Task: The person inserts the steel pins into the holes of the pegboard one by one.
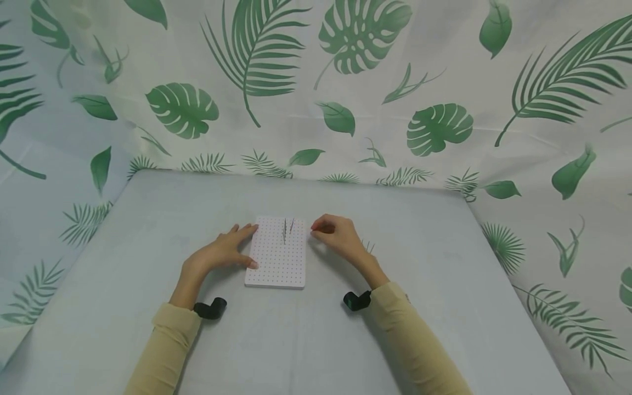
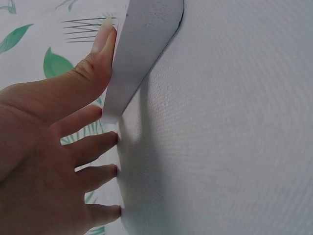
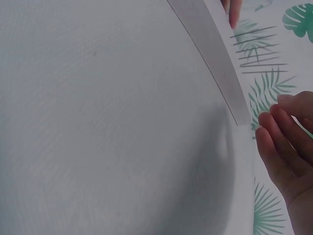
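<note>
A white board (image 1: 278, 263) with a grid of small holes lies flat on the table. Several thin dark pins (image 1: 285, 230) stand upright near its far end. Along the board's left side, my left hand (image 1: 222, 252) is spread, its thumb on the near part of that edge and its index fingertip at the far corner. The other left fingers reach straight out in the left wrist view. Just off the board's right edge, my right hand (image 1: 340, 235) hovers with thumb and fingertips close together. No pin shows between them in the right wrist view (image 3: 288, 142).
A few more thin dark pins (image 1: 368, 246) show beside the right wrist, partly hidden by it. A black wrist camera (image 1: 210, 309) sits on the left wrist, another (image 1: 356, 300) on the right. Leaf-patterned cloth (image 1: 365, 126) hangs behind the pale table (image 1: 276, 351).
</note>
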Action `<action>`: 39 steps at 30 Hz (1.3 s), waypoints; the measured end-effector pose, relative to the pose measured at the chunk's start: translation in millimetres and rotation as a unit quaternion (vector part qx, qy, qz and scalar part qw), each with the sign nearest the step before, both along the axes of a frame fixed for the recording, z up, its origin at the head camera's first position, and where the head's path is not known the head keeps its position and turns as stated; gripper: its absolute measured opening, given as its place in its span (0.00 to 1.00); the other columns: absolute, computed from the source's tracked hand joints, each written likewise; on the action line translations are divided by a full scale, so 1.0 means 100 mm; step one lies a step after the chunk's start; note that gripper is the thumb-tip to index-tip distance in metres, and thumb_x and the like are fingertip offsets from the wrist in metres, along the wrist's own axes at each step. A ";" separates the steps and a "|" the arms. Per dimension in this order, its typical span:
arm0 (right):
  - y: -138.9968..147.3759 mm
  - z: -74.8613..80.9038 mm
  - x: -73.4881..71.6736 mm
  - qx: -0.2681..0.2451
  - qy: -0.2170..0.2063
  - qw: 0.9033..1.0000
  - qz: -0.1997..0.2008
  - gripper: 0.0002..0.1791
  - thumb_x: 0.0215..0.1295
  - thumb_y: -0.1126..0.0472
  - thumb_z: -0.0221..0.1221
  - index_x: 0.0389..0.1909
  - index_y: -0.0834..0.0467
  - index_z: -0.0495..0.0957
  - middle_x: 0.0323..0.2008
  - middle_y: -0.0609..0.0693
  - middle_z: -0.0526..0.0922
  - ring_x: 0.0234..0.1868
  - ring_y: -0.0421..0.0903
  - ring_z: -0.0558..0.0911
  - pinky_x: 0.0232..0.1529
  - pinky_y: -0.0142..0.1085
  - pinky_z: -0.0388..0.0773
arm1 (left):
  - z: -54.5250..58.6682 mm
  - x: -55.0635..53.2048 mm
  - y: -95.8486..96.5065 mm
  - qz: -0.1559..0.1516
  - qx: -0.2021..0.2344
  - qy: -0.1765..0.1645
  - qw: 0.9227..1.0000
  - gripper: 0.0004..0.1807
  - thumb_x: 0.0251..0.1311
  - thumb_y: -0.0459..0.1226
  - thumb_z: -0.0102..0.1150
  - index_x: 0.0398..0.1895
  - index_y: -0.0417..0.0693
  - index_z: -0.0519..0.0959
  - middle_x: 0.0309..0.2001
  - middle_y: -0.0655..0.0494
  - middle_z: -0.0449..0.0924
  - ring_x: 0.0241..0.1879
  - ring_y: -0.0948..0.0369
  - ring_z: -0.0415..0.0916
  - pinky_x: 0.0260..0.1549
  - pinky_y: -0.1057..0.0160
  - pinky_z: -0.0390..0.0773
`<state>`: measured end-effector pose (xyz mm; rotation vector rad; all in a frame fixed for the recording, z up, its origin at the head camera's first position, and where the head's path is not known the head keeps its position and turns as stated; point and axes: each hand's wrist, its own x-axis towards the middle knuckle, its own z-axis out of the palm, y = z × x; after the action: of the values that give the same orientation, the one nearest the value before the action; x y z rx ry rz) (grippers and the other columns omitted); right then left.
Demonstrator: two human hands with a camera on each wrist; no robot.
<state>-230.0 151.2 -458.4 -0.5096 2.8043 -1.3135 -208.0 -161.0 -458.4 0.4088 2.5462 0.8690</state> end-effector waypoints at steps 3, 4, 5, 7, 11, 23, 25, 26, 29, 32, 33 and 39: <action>0.07 0.01 0.02 0.003 0.000 1.000 -0.002 0.05 0.65 0.65 0.68 0.41 0.58 0.86 0.41 0.52 0.90 0.45 0.48 0.89 0.51 0.43 0.86 | 0.00 0.00 0.01 0.002 0.001 -0.002 1.000 0.57 0.54 0.46 0.76 0.82 0.43 0.53 0.82 0.38 0.47 0.81 0.35 0.34 0.76 0.29 0.35; 0.09 0.02 0.03 0.004 -0.001 1.000 -0.003 0.06 0.65 0.65 0.68 0.41 0.58 0.86 0.41 0.52 0.90 0.45 0.49 0.89 0.51 0.43 0.86 | 0.00 0.00 0.01 0.003 0.001 -0.002 1.000 0.57 0.54 0.46 0.76 0.82 0.43 0.53 0.82 0.38 0.47 0.81 0.35 0.34 0.76 0.29 0.35; 0.12 0.01 0.03 0.006 -0.001 1.000 -0.004 0.06 0.65 0.65 0.68 0.41 0.58 0.86 0.41 0.52 0.90 0.45 0.49 0.89 0.51 0.43 0.86 | 0.00 0.00 0.01 0.003 0.002 -0.003 1.000 0.57 0.54 0.46 0.76 0.82 0.43 0.53 0.82 0.38 0.47 0.81 0.35 0.34 0.76 0.29 0.35; 0.16 0.01 0.05 0.011 -0.001 1.000 -0.007 0.06 0.65 0.65 0.68 0.41 0.58 0.86 0.42 0.52 0.90 0.45 0.49 0.89 0.52 0.43 0.86 | 0.00 0.01 0.01 0.002 0.004 -0.003 1.000 0.57 0.54 0.46 0.76 0.82 0.43 0.53 0.82 0.38 0.47 0.81 0.35 0.34 0.76 0.29 0.35; 0.25 0.02 0.07 0.022 0.000 1.000 -0.013 0.06 0.65 0.64 0.68 0.41 0.58 0.86 0.41 0.52 0.90 0.45 0.48 0.89 0.52 0.44 0.86 | 0.00 0.01 0.01 0.000 0.007 -0.003 1.000 0.57 0.54 0.46 0.76 0.82 0.43 0.53 0.82 0.39 0.46 0.81 0.35 0.34 0.76 0.29 0.34; 0.50 0.04 0.12 0.051 0.003 0.999 -0.012 0.07 0.66 0.62 0.69 0.43 0.57 0.86 0.40 0.50 0.90 0.42 0.46 0.87 0.47 0.43 0.84 | 0.06 0.05 0.01 -0.002 0.010 -0.002 1.000 0.56 0.55 0.46 0.76 0.82 0.43 0.54 0.82 0.38 0.46 0.81 0.35 0.34 0.76 0.29 0.36; 0.54 0.06 0.13 0.057 0.003 0.998 -0.014 0.07 0.65 0.61 0.69 0.43 0.57 0.86 0.39 0.50 0.90 0.41 0.46 0.87 0.45 0.41 0.83 | 0.07 0.05 0.01 -0.001 0.011 -0.003 1.000 0.56 0.55 0.46 0.75 0.82 0.43 0.53 0.82 0.39 0.46 0.81 0.35 0.34 0.76 0.29 0.35; 0.56 0.06 0.13 0.059 0.002 0.998 -0.016 0.08 0.65 0.61 0.69 0.43 0.57 0.86 0.39 0.50 0.90 0.40 0.46 0.86 0.43 0.40 0.83 | 0.08 0.05 0.01 0.000 0.012 -0.004 1.000 0.56 0.55 0.46 0.75 0.82 0.44 0.53 0.82 0.39 0.46 0.81 0.35 0.34 0.76 0.29 0.35; 0.63 0.07 0.14 0.068 0.000 0.997 -0.019 0.08 0.65 0.61 0.69 0.43 0.58 0.86 0.38 0.51 0.89 0.39 0.46 0.85 0.40 0.38 0.82 | 0.09 0.06 0.00 0.000 0.014 -0.007 1.000 0.56 0.56 0.46 0.75 0.82 0.44 0.53 0.82 0.39 0.45 0.81 0.35 0.33 0.75 0.28 0.35; 0.70 0.06 0.15 0.081 -0.005 0.997 -0.020 0.10 0.66 0.60 0.69 0.45 0.60 0.85 0.40 0.53 0.89 0.40 0.47 0.85 0.42 0.39 0.83 | 0.10 0.06 -0.02 0.001 0.012 -0.011 1.000 0.56 0.55 0.46 0.75 0.82 0.44 0.53 0.82 0.39 0.45 0.81 0.34 0.33 0.74 0.26 0.35; 0.72 0.06 0.16 0.085 -0.006 0.996 -0.021 0.11 0.66 0.61 0.68 0.46 0.60 0.85 0.41 0.53 0.89 0.41 0.48 0.86 0.43 0.41 0.83 | 0.09 0.07 -0.02 0.000 0.012 -0.011 1.000 0.56 0.55 0.46 0.75 0.82 0.44 0.53 0.82 0.39 0.45 0.81 0.34 0.33 0.74 0.26 0.35; 0.93 0.06 0.22 0.100 -0.020 0.994 -0.030 0.14 0.64 0.61 0.69 0.49 0.61 0.84 0.46 0.56 0.88 0.49 0.54 0.85 0.53 0.50 0.83 | 0.06 0.05 -0.01 -0.004 0.014 -0.006 1.000 0.56 0.55 0.46 0.76 0.82 0.43 0.53 0.82 0.38 0.46 0.81 0.34 0.33 0.75 0.27 0.35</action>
<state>-208.0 243.8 -452.9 -0.3908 2.8962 -1.0213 -202.5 -161.6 -452.9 0.4204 2.5217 0.9039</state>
